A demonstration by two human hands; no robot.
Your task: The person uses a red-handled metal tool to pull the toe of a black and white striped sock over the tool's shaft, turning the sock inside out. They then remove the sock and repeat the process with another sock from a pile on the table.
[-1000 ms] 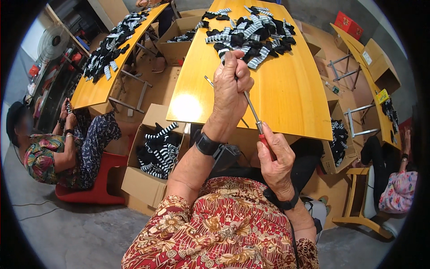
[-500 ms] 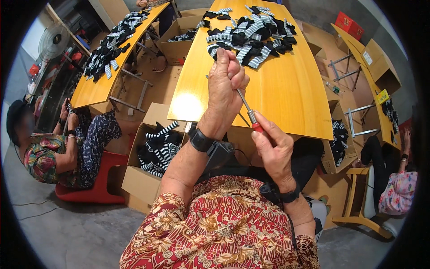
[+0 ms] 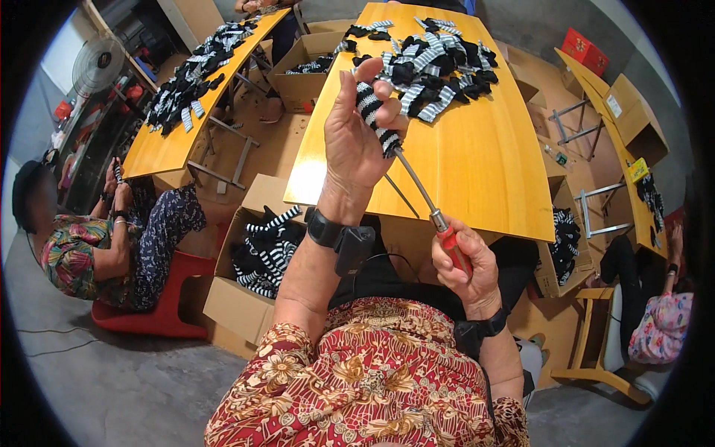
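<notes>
My left hand [image 3: 356, 138] is raised over the near part of the yellow table, palm toward me. Its fingers curl loosely around a black-and-white striped knit piece [image 3: 376, 115], while the thumb stands apart. The long metal shaft of a red-handled, screwdriver-like tool [image 3: 453, 247] runs up to the lower end of that knit piece; whether the tip goes inside it is hidden. Lower and to the right, my right hand [image 3: 477, 268] is closed around the tool's red handle. Behind the shaft, a thin dark line [image 3: 402, 197], perhaps a rod or a shadow, slants across the table's near edge.
A heap of striped and black knit pieces [image 3: 439, 63] covers the far table [image 3: 484, 171]. Cardboard boxes [image 3: 242, 298] of more stand on both sides. A person [image 3: 89, 246] handles a striped piece at left; another person [image 3: 663, 320] sits at right.
My left hand has turned and loosened from a fist, baring the striped piece. My right hand has moved down and slightly right with the tool, and more of its shaft shows.
</notes>
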